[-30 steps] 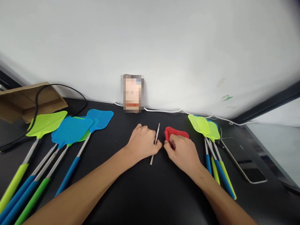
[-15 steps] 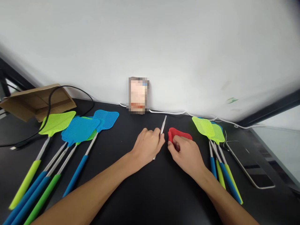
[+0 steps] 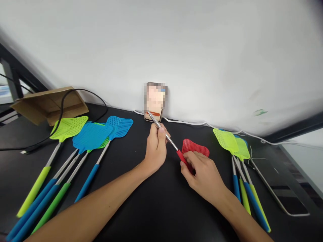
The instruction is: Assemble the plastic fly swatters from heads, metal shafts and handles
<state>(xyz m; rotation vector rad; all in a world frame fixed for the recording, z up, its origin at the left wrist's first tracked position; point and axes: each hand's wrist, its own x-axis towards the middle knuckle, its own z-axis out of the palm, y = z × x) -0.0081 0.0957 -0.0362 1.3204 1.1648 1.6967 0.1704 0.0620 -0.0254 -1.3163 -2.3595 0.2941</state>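
Note:
A metal fly swatter rod point(image 3: 172, 144) slants up to the left from a red grip point(image 3: 183, 160), the two in one line. My left hand point(image 3: 155, 149) is closed on the rod, thumb on top. Around the red grip, my right hand point(image 3: 203, 171) has its fingers wrapped, hiding the lower end. Just behind that hand a red mesh swatter head point(image 3: 193, 146) lies on the black table point(image 3: 141, 208), partly covered by the fingers. The rod's far tip shows no head on it.
Several green and blue fly swatters point(image 3: 92, 134) lie at the left, more swatters point(image 3: 225, 140) at the right. Beyond those is a dark phone point(image 3: 280, 186). A lit phone point(image 3: 153, 115) leans on the wall. A cardboard box point(image 3: 50, 104) and black cable point(image 3: 61, 116) sit back left.
The rod has swung from pointing up and slightly right to slanting up-left, now in line with the red grip. My left hand has turned, showing its thumb. The view has shifted slightly.

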